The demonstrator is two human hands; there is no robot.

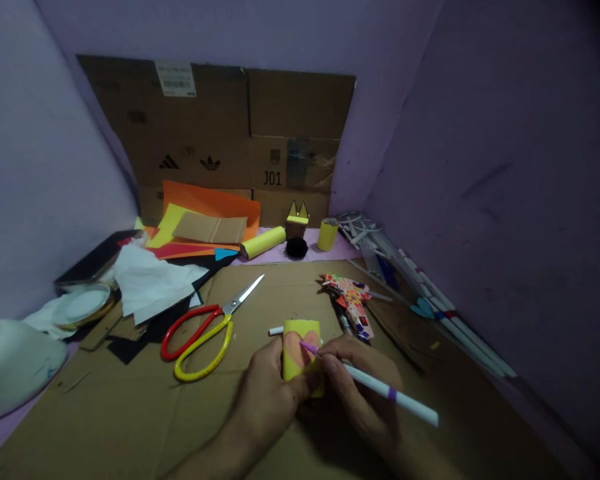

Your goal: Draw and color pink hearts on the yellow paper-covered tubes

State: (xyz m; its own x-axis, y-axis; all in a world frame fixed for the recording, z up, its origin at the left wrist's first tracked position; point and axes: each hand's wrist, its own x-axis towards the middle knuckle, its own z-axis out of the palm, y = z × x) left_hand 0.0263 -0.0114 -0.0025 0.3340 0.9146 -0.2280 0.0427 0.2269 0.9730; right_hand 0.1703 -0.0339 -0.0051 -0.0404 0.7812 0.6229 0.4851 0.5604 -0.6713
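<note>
Wrapped around a yellow paper-covered tube (291, 370), my left hand (270, 383) steadies it just above the cardboard, with the thumb across its lower front. Two pinkish-orange rounded shapes show on the tube's face. My right hand (360, 380) grips a white felt-tip pen (410, 402) with a purple band, its purple tip at the pink shapes; whether it touches cannot be made out. Behind the tube a white stick-like end (275, 331) pokes out at the left. Scissors (229, 313) with one red and one yellow handle lie open to the left of my hands.
A cardboard sheet (145, 413) covers the worktop. Behind stand a small eared figure (297, 223), a short yellow roll (327, 235) and a lying yellow tube (263, 242). Coloured paper (245, 212), white tissue (153, 277) and a bowl (15, 367) are left; a patterned pouch (354, 297) sits right.
</note>
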